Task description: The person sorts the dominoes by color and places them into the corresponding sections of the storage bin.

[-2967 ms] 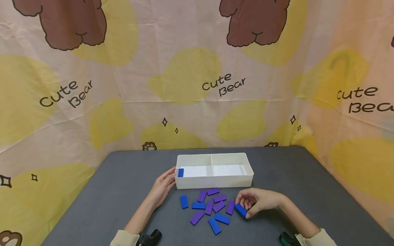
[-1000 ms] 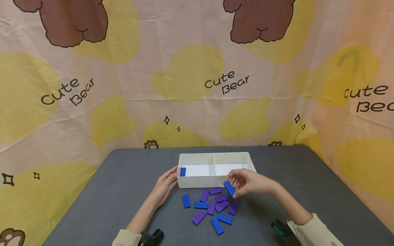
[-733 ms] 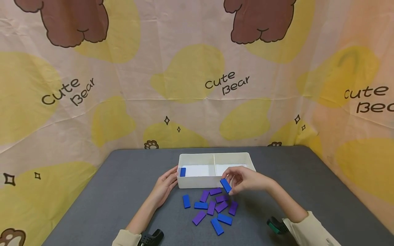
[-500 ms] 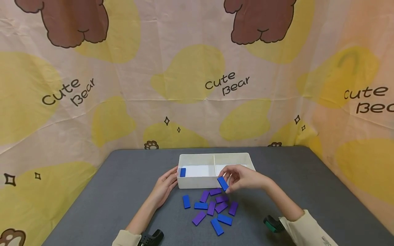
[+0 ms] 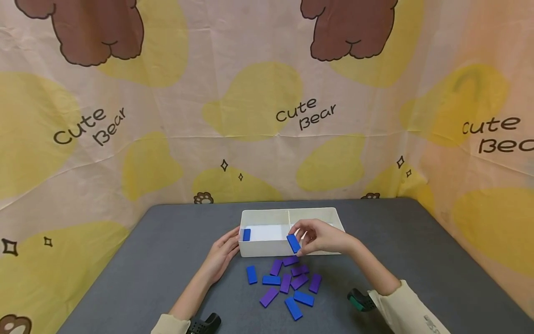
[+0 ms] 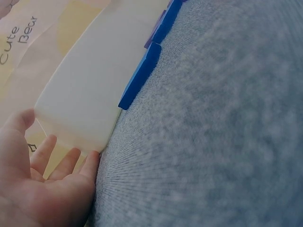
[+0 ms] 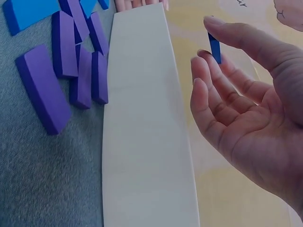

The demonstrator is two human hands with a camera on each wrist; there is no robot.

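My right hand pinches a blue block between thumb and fingertips. In the head view it hangs in front of the white box's near wall, close to the divider. The right wrist view shows the thumb and a finger at the two ends of this blue block. My left hand touches the box's left end with extended fingers; the left wrist view shows the fingertips against the white wall. One blue block sits inside the left compartment. My right hand partly covers the right compartment.
Several purple blocks and several blue blocks lie scattered on the grey table just in front of the box. A printed cloth hangs behind the table. Dark wrist bands show at both sleeves.
My right hand has lifted the blue block from the right side of the scattered blocks and carried it up and left to the box's front. My left hand stays at the box's end.
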